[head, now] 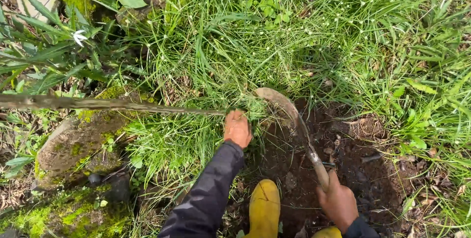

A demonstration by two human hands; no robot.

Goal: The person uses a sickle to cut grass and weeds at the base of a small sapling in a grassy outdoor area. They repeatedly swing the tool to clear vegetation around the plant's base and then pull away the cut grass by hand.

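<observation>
A sickle is held in the right hand, whose grip is closed tight around the pale wooden handle at its lower end. From that grip the tool runs up and to the left: a short wooden shaft, then a curved, rust-brown blade whose rounded tip is seen well above the grip, at the edge of the grass.

The left hand is clenched around a tuft of grass, the fingers being folded into the blades so that only the back of the hand and the knuckles are shown. A dark sleeve is worn on that arm. The sickle blade is arched just to the right of this grip, close to it (whether metal and hand touch cannot be told).

Below and around the right grip a patch of bare dark soil is exposed, strewn with roots and dry scraps. Two yellow boots are seen between the two arms, one fully and one only as a sliver at the lower edge beside the right wrist.

To the left of the left grip a thin, pale stick is stretched almost level across the picture, its near end reaching that hand. Further left and below, a moss-covered stone is set in the ground. Above both grips thick green grass is spread, with broad-leaved plants at the upper left.
</observation>
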